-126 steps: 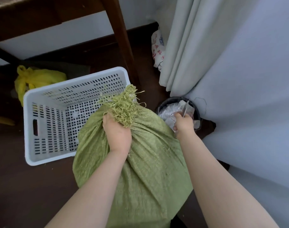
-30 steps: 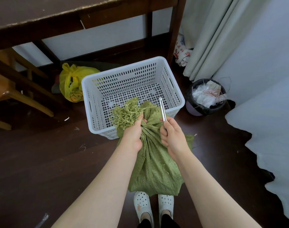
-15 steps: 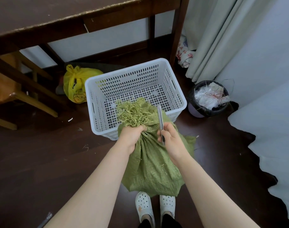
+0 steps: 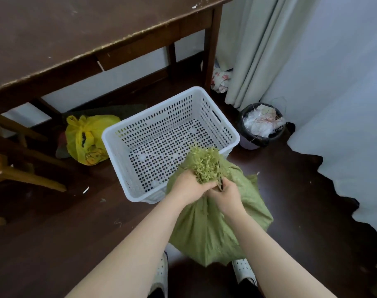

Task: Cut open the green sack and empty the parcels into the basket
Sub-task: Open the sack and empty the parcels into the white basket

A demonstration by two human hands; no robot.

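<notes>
Dark wood floor (image 4: 54, 244); brown wooden table (image 4: 65, 29) against pale wall (image 4: 344, 61); pale curtain (image 4: 254, 50) beside table leg.

The sack (image 4: 207, 229) is olive-green woven material with a paler yellow-green frayed fringe at its gathered top, and the basket (image 4: 213, 108) is plain white plastic perforated with a regular grid of round and slotted holes. The table (image 4: 76, 33) and the floor (image 4: 54, 244) are dark brown wood, the plastic bag (image 4: 86, 138) is bright yellow with a faint print, and the curtain (image 4: 258, 46) is pale grey-green. The bin (image 4: 261, 125) carries a black liner, the wall (image 4: 333, 61) is pale blue-white, and the shoes (image 4: 244, 272) are white with small round perforations.
</notes>
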